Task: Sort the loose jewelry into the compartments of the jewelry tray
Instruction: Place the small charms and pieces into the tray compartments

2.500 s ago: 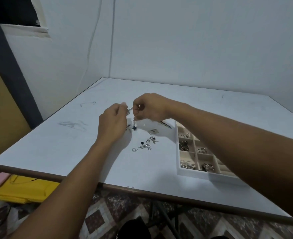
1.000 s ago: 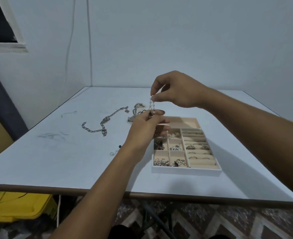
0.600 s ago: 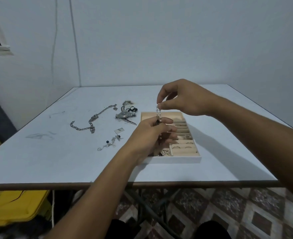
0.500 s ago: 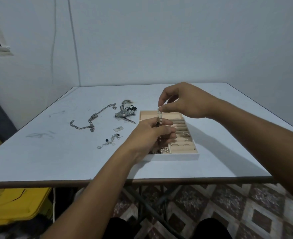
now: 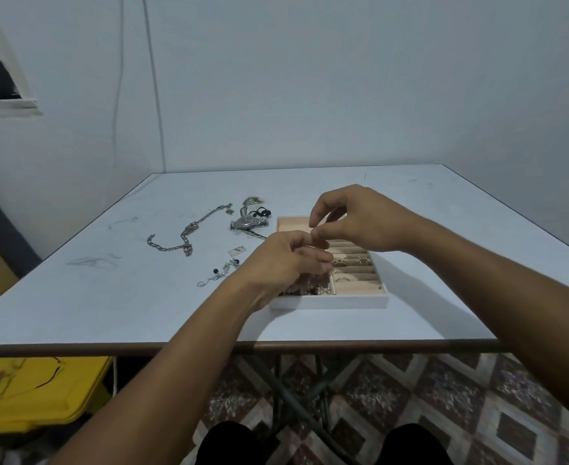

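Note:
The white jewelry tray with beige compartments lies on the table; rings sit in its right rows. My left hand hovers over the tray's left compartments with fingers curled. My right hand is just above it, thumb and forefinger pinched together against the left fingertips. The small chain they held is hidden between the fingers. Loose on the table to the left are a long chain, a watch, a black piece, small dark-beaded pieces and a little tag.
The white table stands in a wall corner, its front edge close to me. A yellow container sits on the floor under the left side. My knees show below the table edge.
My right hand has come down onto my left hand over the tray. The short chain that hung between them no longer shows.

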